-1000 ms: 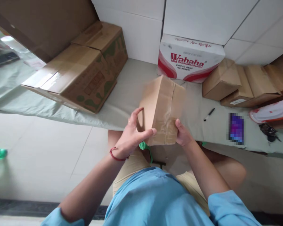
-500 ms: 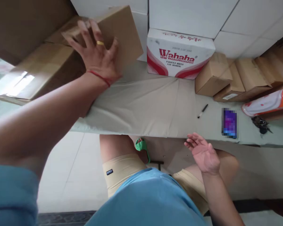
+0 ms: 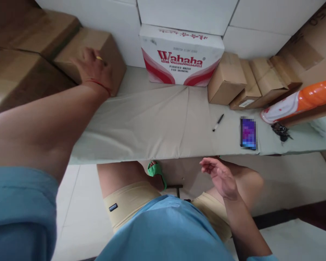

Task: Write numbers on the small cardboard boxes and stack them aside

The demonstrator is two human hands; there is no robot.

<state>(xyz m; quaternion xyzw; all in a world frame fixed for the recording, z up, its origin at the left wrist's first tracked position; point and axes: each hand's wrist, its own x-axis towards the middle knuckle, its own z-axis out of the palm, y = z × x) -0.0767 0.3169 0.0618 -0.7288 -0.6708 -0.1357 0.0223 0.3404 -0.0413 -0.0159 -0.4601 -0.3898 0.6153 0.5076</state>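
My left hand [image 3: 95, 69] lies against the front and top of a brown cardboard box [image 3: 115, 59] at the back left, fingers spread and slightly bent. The box sits level on the cloth-covered table [image 3: 149, 123], beside other cardboard boxes. A yellow ring and a red wrist string show on this hand. Off the table's front edge, above my right thigh, my right hand [image 3: 220, 177] hangs in the air with palm half turned up, fingers loosely curled and apart, nothing in it.
A white and red Wahaha carton [image 3: 182, 59] stands against the tiled wall. Several small brown boxes [image 3: 226, 78] line up to its right. Nearer lie a pen [image 3: 218, 123], a phone [image 3: 248, 133], keys [image 3: 281, 132] and an orange-white bottle [image 3: 301, 101]. Larger boxes [image 3: 13, 76] fill the left.
The box under my left hand went from tilted to level, back among the left boxes. My left hand shifted with it, its fingers still spread. My right hand stays empty, turned slightly.
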